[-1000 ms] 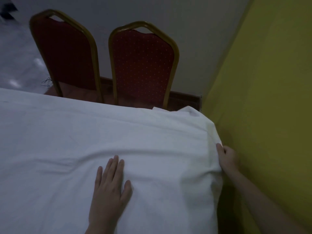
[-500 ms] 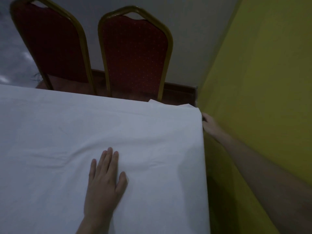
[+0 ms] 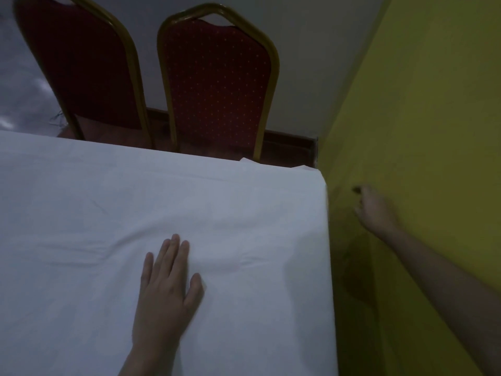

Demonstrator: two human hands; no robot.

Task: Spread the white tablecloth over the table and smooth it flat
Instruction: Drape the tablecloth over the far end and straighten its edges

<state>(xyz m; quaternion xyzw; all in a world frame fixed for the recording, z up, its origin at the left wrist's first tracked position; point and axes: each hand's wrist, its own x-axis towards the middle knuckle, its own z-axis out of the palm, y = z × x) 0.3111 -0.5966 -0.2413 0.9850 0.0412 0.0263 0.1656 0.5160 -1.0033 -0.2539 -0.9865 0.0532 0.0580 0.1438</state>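
The white tablecloth [image 3: 108, 213] covers the whole table top and reaches its far and right edges. A low wrinkle runs across it in front of my left hand [image 3: 166, 291]. That hand lies palm down on the cloth with straight fingers, pressing it. My right hand [image 3: 375, 208] hangs in the narrow gap right of the table, clear of the cloth. Its fingers are loosely curled and hold nothing. A small flap of cloth sticks out past the far right corner.
Two red chairs with gold frames stand against the far table edge, one [image 3: 217, 85] near the corner and one [image 3: 78, 69] to its left. A yellow wall [image 3: 433, 118] runs close along the table's right side. A dark wooden skirting [image 3: 290, 145] lines the far wall.
My right hand has let go of the cloth's right edge near the far corner and pulled away toward the yellow wall. The bunched right edge now lies flat. My left hand stayed pressed in place.
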